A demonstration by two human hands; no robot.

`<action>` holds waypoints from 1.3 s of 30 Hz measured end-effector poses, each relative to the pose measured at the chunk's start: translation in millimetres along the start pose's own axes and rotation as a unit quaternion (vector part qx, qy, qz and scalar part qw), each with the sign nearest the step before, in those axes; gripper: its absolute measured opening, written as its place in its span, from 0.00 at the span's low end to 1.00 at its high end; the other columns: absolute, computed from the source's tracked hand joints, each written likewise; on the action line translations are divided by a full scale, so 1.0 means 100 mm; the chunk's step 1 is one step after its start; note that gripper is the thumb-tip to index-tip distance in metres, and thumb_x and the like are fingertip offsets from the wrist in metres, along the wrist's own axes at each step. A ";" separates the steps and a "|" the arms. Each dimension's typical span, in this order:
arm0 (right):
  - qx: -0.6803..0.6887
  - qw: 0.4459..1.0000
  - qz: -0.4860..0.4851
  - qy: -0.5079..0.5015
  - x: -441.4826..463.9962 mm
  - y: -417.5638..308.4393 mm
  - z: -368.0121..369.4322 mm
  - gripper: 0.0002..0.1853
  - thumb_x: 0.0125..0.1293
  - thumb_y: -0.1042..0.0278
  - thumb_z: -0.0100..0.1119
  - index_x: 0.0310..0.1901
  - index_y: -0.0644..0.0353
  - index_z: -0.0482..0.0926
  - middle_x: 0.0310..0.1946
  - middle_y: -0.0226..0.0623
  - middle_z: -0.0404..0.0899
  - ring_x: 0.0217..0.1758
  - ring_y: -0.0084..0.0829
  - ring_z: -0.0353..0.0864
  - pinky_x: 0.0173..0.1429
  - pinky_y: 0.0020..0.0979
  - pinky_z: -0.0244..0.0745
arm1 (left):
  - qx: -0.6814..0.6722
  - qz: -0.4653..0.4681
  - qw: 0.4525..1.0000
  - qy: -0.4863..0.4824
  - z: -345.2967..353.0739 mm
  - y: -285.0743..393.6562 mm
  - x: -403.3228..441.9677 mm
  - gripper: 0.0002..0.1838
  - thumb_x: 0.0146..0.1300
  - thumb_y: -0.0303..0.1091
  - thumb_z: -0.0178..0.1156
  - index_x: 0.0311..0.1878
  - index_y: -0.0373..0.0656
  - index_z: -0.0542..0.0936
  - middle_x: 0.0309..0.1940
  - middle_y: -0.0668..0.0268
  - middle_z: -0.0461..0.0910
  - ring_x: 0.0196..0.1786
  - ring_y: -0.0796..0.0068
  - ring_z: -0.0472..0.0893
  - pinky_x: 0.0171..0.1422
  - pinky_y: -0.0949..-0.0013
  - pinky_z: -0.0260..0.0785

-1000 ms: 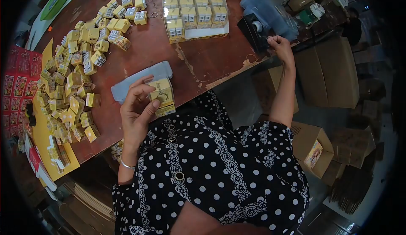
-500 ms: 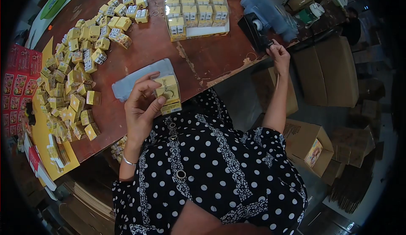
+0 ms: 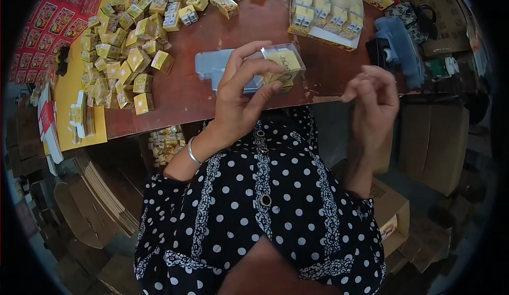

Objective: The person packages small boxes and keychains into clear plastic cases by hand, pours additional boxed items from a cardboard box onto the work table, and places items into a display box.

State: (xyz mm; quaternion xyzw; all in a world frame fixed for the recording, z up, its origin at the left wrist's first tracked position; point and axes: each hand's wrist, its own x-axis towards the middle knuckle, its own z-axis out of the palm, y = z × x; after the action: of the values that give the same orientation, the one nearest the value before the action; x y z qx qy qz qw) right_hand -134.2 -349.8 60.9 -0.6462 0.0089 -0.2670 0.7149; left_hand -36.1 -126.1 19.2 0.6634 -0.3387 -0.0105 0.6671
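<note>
My left hand [image 3: 241,90] grips a clear-walled box [image 3: 289,64] with yellow contents, thumb below and fingers over its near side. It is held above the table's front edge. Under that hand lie flat bluish clear plastic pieces [image 3: 212,64]. My right hand [image 3: 374,98] is in the air to the right of the box, thumb and fingers curled together. Anything between those fingertips is too small and blurred to make out. Behind it stands a black tape dispenser [image 3: 376,53], apart from the hand.
A heap of small yellow boxes [image 3: 138,61] covers the table's left part. At the back, a display carton [image 3: 342,39] holds rows of yellow packs. A bluish plastic bundle [image 3: 403,51] lies at right. Cardboard boxes [image 3: 435,141] stand on the floor to the right.
My right hand has left the tape dispenser and come in toward the box. The left hand has tilted the box and still holds it. The view has shifted, moving the scene within the frame.
</note>
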 end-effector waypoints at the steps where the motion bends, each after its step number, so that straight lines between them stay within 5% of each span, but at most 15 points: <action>1: 0.044 0.998 0.036 -0.028 -0.04 -0.02 0.26 0.28 0.71 0.80 0.60 0.70 0.65 0.66 0.34 0.37 0.83 0.30 0.23 0.83 0.38 0.23 0.81 | 0.043 0.036 0.998 0.011 0.00 0.03 0.01 0.13 0.62 0.18 0.67 0.49 0.39 0.83 0.66 0.53 0.70 0.64 0.62 0.78 0.64 0.61 0.75; 8: 0.073 0.988 0.129 -0.045 -0.10 0.24 0.68 0.34 0.71 0.76 0.61 0.75 0.66 0.59 0.33 0.36 0.82 0.31 0.23 0.82 0.37 0.24 0.82 | 0.110 0.112 0.986 0.049 -0.01 -0.03 -0.04 0.15 0.57 0.16 0.69 0.47 0.42 0.85 0.65 0.48 0.71 0.62 0.49 0.79 0.64 0.54 0.76; 17: 0.050 0.981 0.185 -0.042 -0.03 0.24 0.76 0.29 0.70 0.78 0.65 0.69 0.63 0.65 0.34 0.34 0.85 0.31 0.21 0.84 0.36 0.20 0.83 | 0.133 0.141 0.979 0.067 -0.01 -0.11 -0.05 0.16 0.55 0.18 0.71 0.46 0.44 0.85 0.65 0.48 0.71 0.64 0.49 0.78 0.66 0.53 0.77; 20: -0.077 0.984 0.158 -0.032 -0.04 0.35 0.74 0.29 0.68 0.78 0.67 0.67 0.63 0.66 0.40 0.37 0.85 0.36 0.20 0.84 0.38 0.21 0.83 | 0.110 0.125 0.984 0.070 -0.04 -0.07 -0.03 0.16 0.57 0.19 0.71 0.48 0.44 0.85 0.64 0.50 0.72 0.63 0.52 0.79 0.64 0.57 0.78; 22: -0.171 0.984 -0.053 0.010 -0.03 0.47 0.72 0.24 0.64 0.78 0.71 0.60 0.62 0.74 0.49 0.42 0.83 0.46 0.26 0.84 0.45 0.25 0.83 | 0.059 0.065 0.995 0.048 -0.05 -0.03 -0.05 0.16 0.58 0.19 0.70 0.50 0.43 0.84 0.64 0.51 0.72 0.62 0.56 0.80 0.63 0.59 0.78; 23: -0.170 0.984 -0.055 0.008 0.00 0.52 0.69 0.24 0.64 0.78 0.71 0.60 0.62 0.74 0.49 0.42 0.83 0.46 0.26 0.84 0.45 0.25 0.83 | 0.007 0.005 1.000 0.024 -0.06 -0.02 -0.05 0.16 0.60 0.20 0.70 0.51 0.42 0.83 0.64 0.52 0.72 0.61 0.59 0.80 0.62 0.62 0.79; 25: -0.285 0.908 -0.300 -0.059 0.08 0.59 0.60 0.18 0.60 0.76 0.73 0.52 0.61 0.81 0.56 0.46 0.79 0.57 0.34 0.80 0.54 0.31 0.81 | -0.034 -0.009 0.999 0.023 -0.02 -0.02 -0.06 0.16 0.61 0.20 0.69 0.53 0.41 0.82 0.65 0.53 0.71 0.61 0.61 0.80 0.62 0.64 0.78; 26: -0.286 0.908 -0.300 -0.059 0.11 0.58 0.58 0.18 0.60 0.76 0.73 0.52 0.61 0.81 0.56 0.46 0.79 0.57 0.34 0.80 0.54 0.31 0.81 | -0.075 -0.026 0.997 0.020 -0.01 -0.03 -0.07 0.17 0.62 0.20 0.69 0.54 0.40 0.81 0.65 0.54 0.71 0.60 0.64 0.80 0.62 0.66 0.78; 29: -0.295 0.909 -0.271 -0.117 0.21 0.55 0.51 0.12 0.60 0.75 0.73 0.46 0.60 0.85 0.58 0.48 0.78 0.61 0.41 0.79 0.60 0.35 0.78 | -0.100 -0.039 0.994 0.022 0.01 -0.06 -0.06 0.17 0.63 0.20 0.68 0.55 0.39 0.80 0.65 0.57 0.70 0.61 0.68 0.79 0.64 0.66 0.77; 32: -0.279 0.918 -0.201 -0.200 0.23 0.57 0.45 0.22 0.62 0.74 0.71 0.58 0.60 0.80 0.59 0.46 0.77 0.62 0.38 0.78 0.64 0.38 0.76 | -0.184 -0.064 0.981 0.006 0.04 -0.08 -0.05 0.20 0.65 0.17 0.65 0.58 0.37 0.72 0.65 0.58 0.68 0.65 0.69 0.76 0.69 0.65 0.75; 34: -0.017 0.983 0.062 -0.171 0.12 0.59 0.50 0.33 0.61 0.72 0.69 0.69 0.60 0.70 0.57 0.41 0.77 0.61 0.33 0.77 0.64 0.36 0.74 | -0.230 -0.075 0.970 0.021 0.07 -0.08 -0.02 0.23 0.64 0.18 0.66 0.60 0.40 0.72 0.63 0.59 0.68 0.64 0.70 0.77 0.67 0.66 0.75; 39: -0.040 0.976 0.103 -0.185 0.10 0.55 0.23 0.41 0.58 0.70 0.69 0.74 0.60 0.62 0.55 0.37 0.76 0.59 0.28 0.77 0.63 0.31 0.73 | -0.265 -0.149 0.953 0.004 0.04 -0.11 0.04 0.34 0.61 0.23 0.70 0.69 0.45 0.66 0.59 0.60 0.68 0.61 0.72 0.77 0.62 0.66 0.75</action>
State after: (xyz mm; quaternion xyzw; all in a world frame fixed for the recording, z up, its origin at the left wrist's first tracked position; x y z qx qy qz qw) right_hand -97.1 -331.1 16.8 -0.7082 -0.0466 -0.0672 0.7013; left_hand -29.9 -132.4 10.8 0.5055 -0.2186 -0.1968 0.8112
